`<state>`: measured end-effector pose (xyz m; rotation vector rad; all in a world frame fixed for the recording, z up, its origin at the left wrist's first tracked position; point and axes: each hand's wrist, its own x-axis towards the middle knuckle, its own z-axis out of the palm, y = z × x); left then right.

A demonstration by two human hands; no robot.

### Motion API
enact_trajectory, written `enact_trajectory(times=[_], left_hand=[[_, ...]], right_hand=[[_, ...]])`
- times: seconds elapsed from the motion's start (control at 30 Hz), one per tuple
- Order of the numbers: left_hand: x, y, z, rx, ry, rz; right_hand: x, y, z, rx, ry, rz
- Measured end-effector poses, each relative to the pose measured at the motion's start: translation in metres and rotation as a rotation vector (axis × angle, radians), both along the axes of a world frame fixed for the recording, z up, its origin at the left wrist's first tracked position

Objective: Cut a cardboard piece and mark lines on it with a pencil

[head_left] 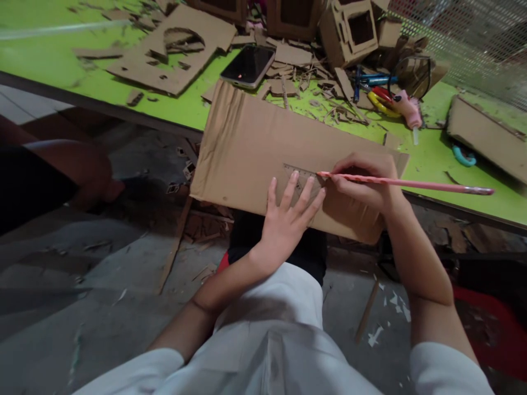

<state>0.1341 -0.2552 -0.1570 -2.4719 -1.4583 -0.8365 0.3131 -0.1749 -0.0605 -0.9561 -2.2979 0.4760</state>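
Note:
A brown cardboard sheet (255, 142) rests partly on the green table and reaches over its near edge toward my lap. On it lies a small clear set square (297, 174) with a marked straight edge. With fingers spread, my left hand (286, 225) presses the set square and the cardboard from the near side. My right hand (366, 178) pinches a pink pencil (424, 185), its tip touching near the right end of the ruled edge. The pencil's eraser end points right.
A phone (248, 66), cardboard scraps and a cardboard piece with a round hole (173, 60) lie on the green table (160, 112). Cardboard boxes (349, 33) stand behind. Pens, scissors (382, 103) and a pink glue gun (407, 108) are at right. Another person's leg (69, 170) shows at left.

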Motion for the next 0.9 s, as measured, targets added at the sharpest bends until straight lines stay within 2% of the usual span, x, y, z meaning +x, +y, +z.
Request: enact_trajectory(times=[0.13,0.3,0.43,0.6,0.77,0.9], left_hand=[[0.0,0.0,0.001,0.016,0.003,-0.008],[0.0,0.0,0.003,-0.014,-0.023,-0.012],[0.0,0.0,0.004,-0.024,-0.018,-0.016],[0.0,-0.001,0.006,0.007,-0.001,-0.004],[0.0,-0.002,0.008,-0.033,0.017,0.006],[-0.001,-0.002,0.007,-0.03,0.023,0.012]], right_hand=[[-0.021,0.007,-0.001,-0.018,0.012,0.071],[-0.047,0.018,0.002,-0.111,0.029,0.111],[-0.053,0.021,0.005,-0.133,0.015,0.117],[-0.03,0.014,0.007,-0.088,-0.012,0.104],[0.008,0.001,0.008,-0.121,0.015,-0.062],[0.025,-0.004,0.006,-0.187,0.045,-0.15]])
